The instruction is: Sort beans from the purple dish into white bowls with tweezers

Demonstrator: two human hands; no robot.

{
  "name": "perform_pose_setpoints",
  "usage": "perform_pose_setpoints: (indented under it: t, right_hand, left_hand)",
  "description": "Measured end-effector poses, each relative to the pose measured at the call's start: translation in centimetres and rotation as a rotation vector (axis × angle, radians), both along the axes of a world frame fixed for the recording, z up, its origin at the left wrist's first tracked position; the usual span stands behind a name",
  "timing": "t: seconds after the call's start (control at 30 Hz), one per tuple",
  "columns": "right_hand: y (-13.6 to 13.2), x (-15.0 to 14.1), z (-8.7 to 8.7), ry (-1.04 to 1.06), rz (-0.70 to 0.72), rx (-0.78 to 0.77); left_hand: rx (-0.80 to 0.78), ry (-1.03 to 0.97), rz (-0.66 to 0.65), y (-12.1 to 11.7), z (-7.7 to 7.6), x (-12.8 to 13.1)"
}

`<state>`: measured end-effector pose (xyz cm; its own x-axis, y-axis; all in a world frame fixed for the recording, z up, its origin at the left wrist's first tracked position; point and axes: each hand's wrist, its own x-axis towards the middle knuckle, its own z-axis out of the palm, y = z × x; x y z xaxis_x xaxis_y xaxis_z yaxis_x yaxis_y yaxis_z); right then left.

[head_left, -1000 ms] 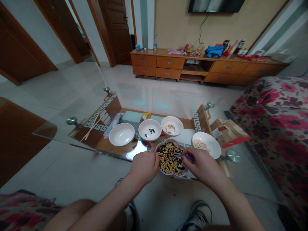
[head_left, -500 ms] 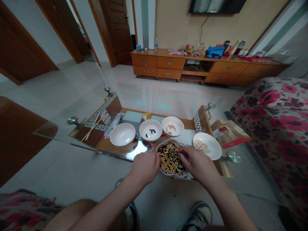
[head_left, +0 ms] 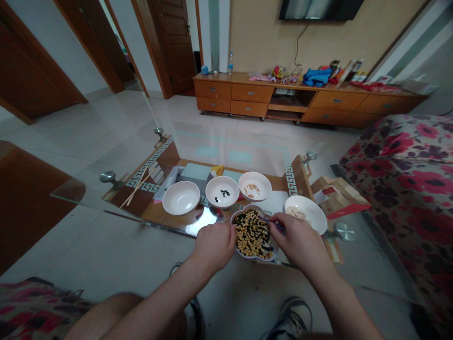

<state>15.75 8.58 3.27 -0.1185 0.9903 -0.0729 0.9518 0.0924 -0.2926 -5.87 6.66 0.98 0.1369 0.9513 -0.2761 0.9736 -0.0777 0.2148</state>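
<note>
My left hand (head_left: pixel 215 243) is closed on the left rim of a scalloped bowl (head_left: pixel 255 258), which holds a mix of yellow and black beans. In my right hand (head_left: pixel 295 238) are thin dark-blue tweezers (head_left: pixel 266 220), pinched over the bowl's right side; whether their tips hold a bean is too small to tell. Behind it stand a white bowl with a few black beans (head_left: pixel 222 182) and a white bowl with some yellow kernels (head_left: pixel 262 176). Pale flat pieces lie in a white bowl (head_left: pixel 316 219), partly hidden by my right hand. An empty white bowl (head_left: pixel 180 198) is farther left.
Everything stands on a glass-topped table (head_left: pixel 88 198) with a see-through edge. Chopsticks (head_left: pixel 136 190) lie at its left. A brown paper bag (head_left: pixel 336 196) shows at the right, near a flower-patterned sofa (head_left: pixel 406 189). A wooden cabinet (head_left: pixel 251 94) runs along the far wall.
My right hand has drawn slightly right, and the tweezers have moved from the middle of the beans toward the bowl's right rim. My left hand stays on the rim.
</note>
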Motion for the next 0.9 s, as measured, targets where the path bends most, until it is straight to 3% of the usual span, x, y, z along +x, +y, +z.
perform_pose_setpoints:
  t: [0.23, 0.5, 0.9]
  right_hand:
    - [-0.2, -0.1, -0.7, 0.087, 0.123, -0.02]
    - [-0.2, -0.1, -1.1, 0.101, 0.151, 0.025]
    - [-0.1, -0.4, -1.3, 0.107, 0.17, -0.029]
  left_hand:
    - [-0.014, 0.01, 0.006, 0.0, 0.0, 0.1]
    - [-0.024, 0.016, -0.001, 0.0, 0.2, 0.1]
    - [-0.026, 0.01, 0.007, 0.0, 0.4, 0.1]
